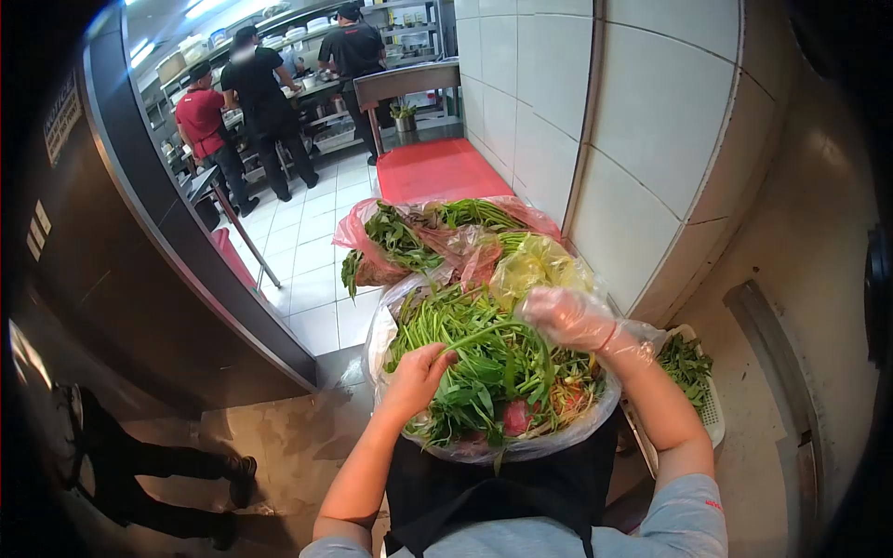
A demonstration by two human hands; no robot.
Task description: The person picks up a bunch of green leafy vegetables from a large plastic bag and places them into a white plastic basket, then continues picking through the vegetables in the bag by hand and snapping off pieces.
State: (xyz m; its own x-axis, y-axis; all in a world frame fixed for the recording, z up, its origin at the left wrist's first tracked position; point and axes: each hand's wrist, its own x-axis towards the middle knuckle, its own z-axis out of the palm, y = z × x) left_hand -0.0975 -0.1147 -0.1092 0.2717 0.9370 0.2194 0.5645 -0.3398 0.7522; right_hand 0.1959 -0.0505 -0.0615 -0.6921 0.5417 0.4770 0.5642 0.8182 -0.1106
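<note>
A large heap of leafy greens (474, 395) with long thin stems fills a clear plastic bag (379, 344) in front of me. Over its left side, my bare left hand (419, 375) is closed in a pinch on a green stem (482, 335). The stem stretches across to my right hand (565, 319), which wears a clear plastic glove. That hand is curled shut around the stem's other end, its fingertips partly hidden. Just beyond it lies a crumpled yellow plastic bag (539, 265).
Behind the heap, pink plastic bags (358, 223) hold more greens, before a red surface (433, 167). A white basket (714, 423) with leaves stands at my right. A tiled wall (651, 139) rises beyond. Several people work in the kitchen; another person's legs (177, 465) show at lower left.
</note>
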